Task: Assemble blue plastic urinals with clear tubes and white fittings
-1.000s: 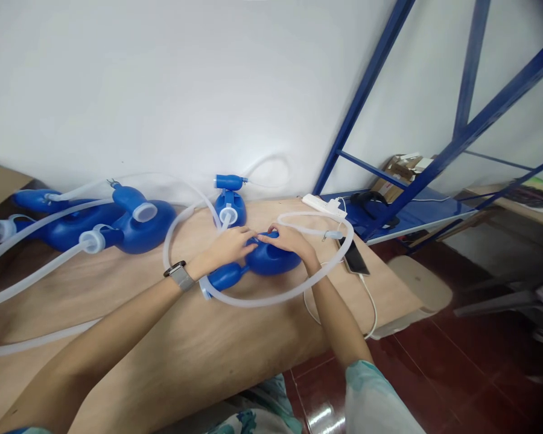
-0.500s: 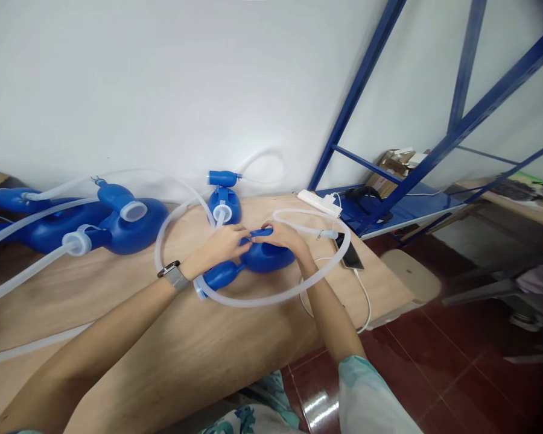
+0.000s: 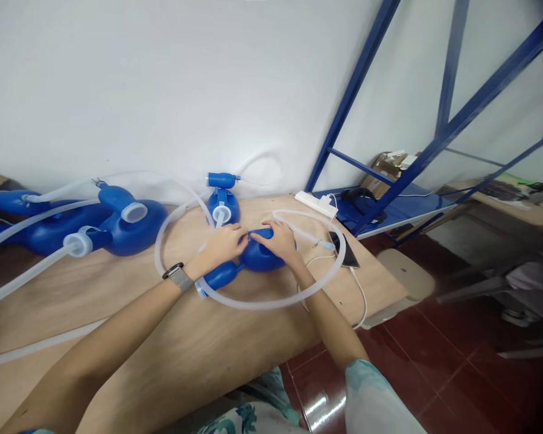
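A rounded blue plastic bottle, of the urinal-bottle kind, lies on the wooden table with a raised strip like a handle on top. My left hand, wearing a watch, has its fingers bent and closed at the left end of that strip. From the right, my right hand grips the bottle's top, thumb towards the left hand. A blue neck piece with a pale cap joins the bottle's left side, under my left wrist. A clear tube loops around the bottle and across my right forearm.
More blue bottles with tubes lie at the left, and a smaller blue one stands by the wall. Right of my hands are a power strip, a phone and a white cable. Beyond stands a blue metal frame.
My right hand has shifted slightly, its thumb and fingers now lying over more of the strip. My left hand stays near the same spot. The tube's free end has dropped a little.
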A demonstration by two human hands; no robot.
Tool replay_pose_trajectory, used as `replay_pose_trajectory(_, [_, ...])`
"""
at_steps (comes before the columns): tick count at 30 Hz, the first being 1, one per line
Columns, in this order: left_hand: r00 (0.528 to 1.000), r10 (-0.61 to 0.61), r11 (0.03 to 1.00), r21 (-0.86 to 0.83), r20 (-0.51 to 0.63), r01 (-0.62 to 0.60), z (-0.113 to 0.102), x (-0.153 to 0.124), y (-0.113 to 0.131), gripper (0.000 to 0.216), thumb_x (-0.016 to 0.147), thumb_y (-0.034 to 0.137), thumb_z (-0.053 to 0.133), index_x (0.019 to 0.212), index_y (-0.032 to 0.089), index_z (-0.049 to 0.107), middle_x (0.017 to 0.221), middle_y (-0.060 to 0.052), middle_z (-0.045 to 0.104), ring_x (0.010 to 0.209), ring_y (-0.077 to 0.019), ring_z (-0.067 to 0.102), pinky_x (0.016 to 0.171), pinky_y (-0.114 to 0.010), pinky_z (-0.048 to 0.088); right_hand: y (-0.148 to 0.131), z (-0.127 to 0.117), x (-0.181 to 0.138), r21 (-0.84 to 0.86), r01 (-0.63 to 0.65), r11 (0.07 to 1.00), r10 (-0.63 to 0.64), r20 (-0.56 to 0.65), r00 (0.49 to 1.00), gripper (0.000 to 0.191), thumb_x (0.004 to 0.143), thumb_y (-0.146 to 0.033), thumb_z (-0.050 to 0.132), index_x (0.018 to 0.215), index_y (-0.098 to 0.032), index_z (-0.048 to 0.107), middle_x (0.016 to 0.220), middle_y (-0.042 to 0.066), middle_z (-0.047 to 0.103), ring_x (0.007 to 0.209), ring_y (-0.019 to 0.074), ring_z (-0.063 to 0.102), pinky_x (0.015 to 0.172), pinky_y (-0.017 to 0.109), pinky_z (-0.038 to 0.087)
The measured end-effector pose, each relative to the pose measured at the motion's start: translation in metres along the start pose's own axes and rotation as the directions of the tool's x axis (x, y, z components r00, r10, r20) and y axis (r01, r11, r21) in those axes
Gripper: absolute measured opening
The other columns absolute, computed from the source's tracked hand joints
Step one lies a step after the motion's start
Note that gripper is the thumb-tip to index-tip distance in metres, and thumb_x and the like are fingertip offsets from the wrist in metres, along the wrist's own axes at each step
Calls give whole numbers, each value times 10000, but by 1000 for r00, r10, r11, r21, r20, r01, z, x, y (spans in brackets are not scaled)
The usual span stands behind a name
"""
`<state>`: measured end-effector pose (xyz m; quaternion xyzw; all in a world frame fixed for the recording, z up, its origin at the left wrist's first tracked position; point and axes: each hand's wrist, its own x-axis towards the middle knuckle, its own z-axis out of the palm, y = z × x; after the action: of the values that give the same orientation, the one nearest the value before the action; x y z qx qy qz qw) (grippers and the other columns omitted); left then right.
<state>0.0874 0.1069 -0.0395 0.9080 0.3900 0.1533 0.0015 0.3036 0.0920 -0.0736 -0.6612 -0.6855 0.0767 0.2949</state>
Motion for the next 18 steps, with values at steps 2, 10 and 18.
replay_pose_trajectory(2, [1000,-15,1000,1,-12,15,0,0,-2,291,1067,303,472,1058,173,732,1005,-107,722,947,-249,695,820,-355,508,4,9,-22,-30,110,993,-114,-163,980,477,913,-591,729,1272,-279,747,1313,130,698,1294,365,583,1138,573,439])
replay_pose_trajectory(10, [992,-115,992,42,-59,118,7,17,5,316,1077,298,440,1111,129,705,1062,-178,723,946,-303,706,797,-388,477,9,26,-120,-88,578,811,-582,-22,813,206,982,-260,613,1086,-356,763,1245,32,771,1343,303,624,1276,721,272])
replay_pose_trajectory(18, [968,-185,982,-75,-167,175,-10,19,24,410,1102,423,413,1316,147,628,1276,-194,702,1169,-322,666,967,-409,480,-12,19,-121,166,778,606,-786,-27,618,231,867,-487,792,732,-333,686,638,-44,645,685,198,671,1100,491,569])
